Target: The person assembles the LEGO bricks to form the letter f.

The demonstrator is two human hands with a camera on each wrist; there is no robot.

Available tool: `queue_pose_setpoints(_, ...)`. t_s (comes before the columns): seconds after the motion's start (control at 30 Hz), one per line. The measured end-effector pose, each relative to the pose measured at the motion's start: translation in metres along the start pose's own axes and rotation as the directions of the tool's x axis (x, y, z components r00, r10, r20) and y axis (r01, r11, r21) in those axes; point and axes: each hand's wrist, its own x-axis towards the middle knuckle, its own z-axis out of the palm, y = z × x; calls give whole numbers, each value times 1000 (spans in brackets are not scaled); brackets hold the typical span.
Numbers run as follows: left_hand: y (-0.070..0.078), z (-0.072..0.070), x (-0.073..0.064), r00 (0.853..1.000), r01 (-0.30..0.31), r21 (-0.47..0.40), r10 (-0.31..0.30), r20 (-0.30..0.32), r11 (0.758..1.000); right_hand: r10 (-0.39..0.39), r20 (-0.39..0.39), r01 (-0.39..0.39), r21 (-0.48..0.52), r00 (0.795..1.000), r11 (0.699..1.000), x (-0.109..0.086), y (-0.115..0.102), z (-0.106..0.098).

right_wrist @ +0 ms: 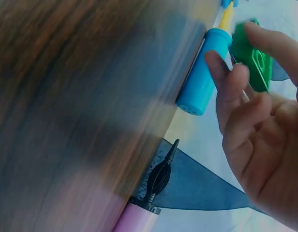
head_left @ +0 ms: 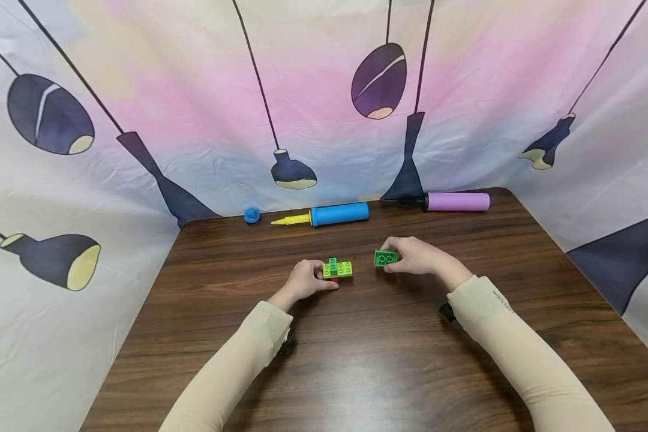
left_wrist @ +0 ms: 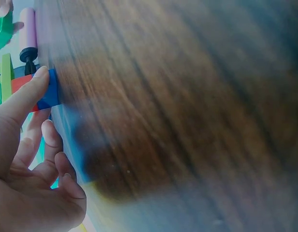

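Observation:
Between thumb and fingers, my left hand [head_left: 305,281] grips a small stack of toy building bricks. On top is a lime-green brick [head_left: 345,269] with round studs, carrying a narrow green brick [head_left: 332,266]. Beneath them come a red brick [left_wrist: 22,84] and a blue brick [left_wrist: 51,90], where the left thumb presses in the left wrist view. Whether the stack touches the table cannot be told. To the right, my right hand [head_left: 416,257] pinches a separate green brick [head_left: 386,258], tilted so a face with round shapes points at the head camera. A gap parts the two.
A blue hand pump [head_left: 340,213] with a yellow nozzle lies along the back of the wooden table [head_left: 356,360]. Right of it lies a purple hand pump [head_left: 458,201] with a black nozzle. A small blue round object [head_left: 252,215] sits at back left. Patterned cloth [head_left: 205,90] hangs behind.

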Motion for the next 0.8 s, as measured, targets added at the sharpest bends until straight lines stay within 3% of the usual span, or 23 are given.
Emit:
queue_pose_setpoints(0.2, 0, 1, 1, 1000, -5, 8, 5, -2, 1000, 28, -55, -21, 113, 998, 993, 3, -2, 2)
queue_pose_setpoints(0.53, 2, -1, -1, 1000, -1, 9, 1, 5, 1000, 39, -58, -28, 177, 998, 984, 3, -9, 4)
queue_pose_setpoints(0.8, 1, 0, 0, 1000, -8, 6, 8, 3, 1000, 152, -20, -140, 294, 988, 946, 6, -12, 6)
